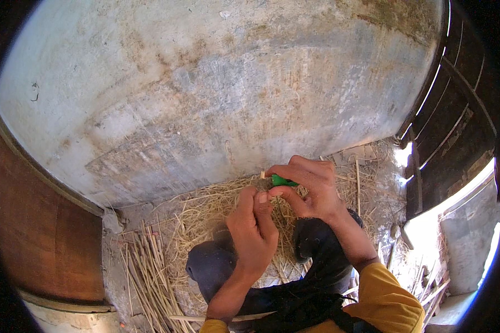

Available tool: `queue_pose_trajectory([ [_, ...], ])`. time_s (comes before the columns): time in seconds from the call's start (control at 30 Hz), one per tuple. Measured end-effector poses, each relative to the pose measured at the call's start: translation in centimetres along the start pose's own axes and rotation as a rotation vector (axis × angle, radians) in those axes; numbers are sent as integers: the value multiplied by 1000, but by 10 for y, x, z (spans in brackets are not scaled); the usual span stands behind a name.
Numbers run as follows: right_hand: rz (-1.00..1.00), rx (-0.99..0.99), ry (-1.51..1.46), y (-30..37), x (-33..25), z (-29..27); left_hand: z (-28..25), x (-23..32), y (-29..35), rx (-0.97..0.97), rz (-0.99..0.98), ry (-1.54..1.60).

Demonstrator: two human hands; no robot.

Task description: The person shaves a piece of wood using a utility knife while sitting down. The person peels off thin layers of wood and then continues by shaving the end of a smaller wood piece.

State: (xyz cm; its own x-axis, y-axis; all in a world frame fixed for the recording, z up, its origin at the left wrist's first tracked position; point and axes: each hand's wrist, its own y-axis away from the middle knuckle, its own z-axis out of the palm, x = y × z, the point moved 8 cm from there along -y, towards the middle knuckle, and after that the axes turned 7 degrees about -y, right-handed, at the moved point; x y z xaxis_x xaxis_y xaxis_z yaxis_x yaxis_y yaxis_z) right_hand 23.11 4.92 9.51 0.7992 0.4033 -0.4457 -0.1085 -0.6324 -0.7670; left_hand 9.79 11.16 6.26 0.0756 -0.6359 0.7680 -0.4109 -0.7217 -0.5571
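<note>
Both hands meet in front of my knees, fingertips almost touching. My right hand (315, 187) is closed around a small green object (283, 181), perhaps a handle; fingers cover most of it and I cannot tell its kind. A short pale piece (263, 175) shows just beyond the green end. My left hand (252, 227) is closed in a pinch, thumb up against the index finger, right beside the green object. Whatever lies between its fingertips is too small and hidden to make out. Below the hands, thin pale shavings (200, 219) cover the ground.
A bundle of long split strips (155, 277) lies on the floor at left, and one strip (228, 318) crosses near my lap. Ahead rises a stained plaster wall (233, 100). A brown wooden panel (44, 222) stands at left, dark slatted boards (450, 122) at right.
</note>
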Motion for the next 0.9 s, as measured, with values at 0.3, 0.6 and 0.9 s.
queue_pose_trajectory([
  [0.3, -18, 33, 25, 1, 4, 2, 1, -2, 0, 2, -12, -15],
  [0.6, 451, 480, 152, 17, 142, -82, -10, 23, 17, -86, -66, 106],
  [0.9, 376, 250, -304, 13, 75, -35, 14, -15, 5, -175, -340, 607],
])
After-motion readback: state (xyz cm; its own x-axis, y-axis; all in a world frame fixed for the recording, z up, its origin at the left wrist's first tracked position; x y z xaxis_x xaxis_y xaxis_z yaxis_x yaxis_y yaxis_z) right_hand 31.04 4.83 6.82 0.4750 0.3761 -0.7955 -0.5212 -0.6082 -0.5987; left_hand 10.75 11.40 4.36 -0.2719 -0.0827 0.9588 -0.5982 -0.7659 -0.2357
